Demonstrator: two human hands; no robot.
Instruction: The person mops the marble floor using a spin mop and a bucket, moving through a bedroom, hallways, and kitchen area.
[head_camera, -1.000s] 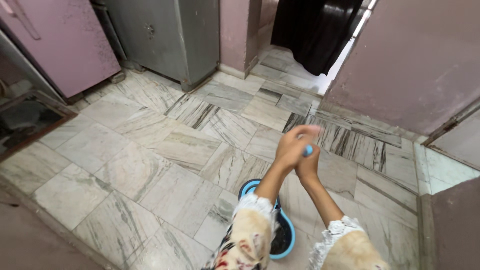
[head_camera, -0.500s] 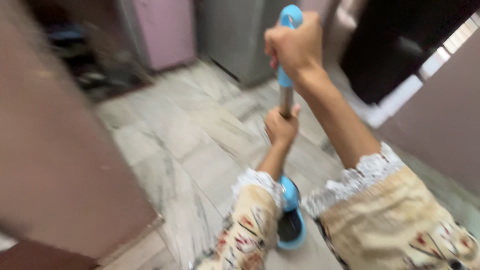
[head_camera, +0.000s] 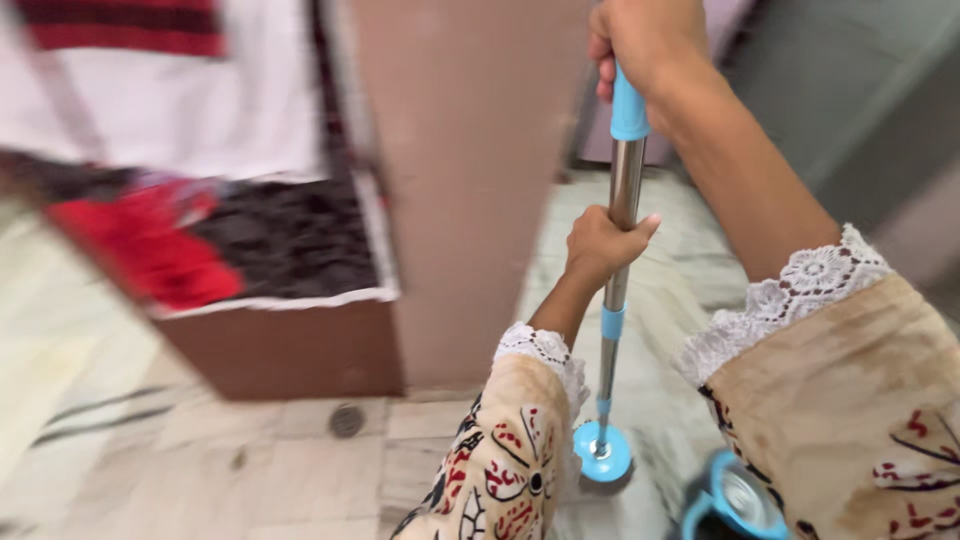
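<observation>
I hold a mop upright by its steel pole (head_camera: 626, 185). My right hand (head_camera: 645, 40) grips the blue handle at the top. Lower down, my left hand (head_camera: 600, 245) is wrapped around the bare metal part of the pole. The round blue mop head (head_camera: 603, 453) rests on the marble floor (head_camera: 200, 470) just in front of me. Both my sleeves are cream with red and black print and white lace cuffs.
A blue mop bucket (head_camera: 735, 505) shows at the bottom right, partly behind my right sleeve. A pinkish-brown wall corner (head_camera: 460, 180) stands straight ahead. To the left lies a low bed with red, black and white cloth (head_camera: 200, 220). A small round floor drain (head_camera: 346, 420) sits by the wall's foot.
My view has swung left, from the cabinets and doorway to the wall corner and bed. The mop head is now out of the bucket and on the floor, and my hands sit further apart on the pole.
</observation>
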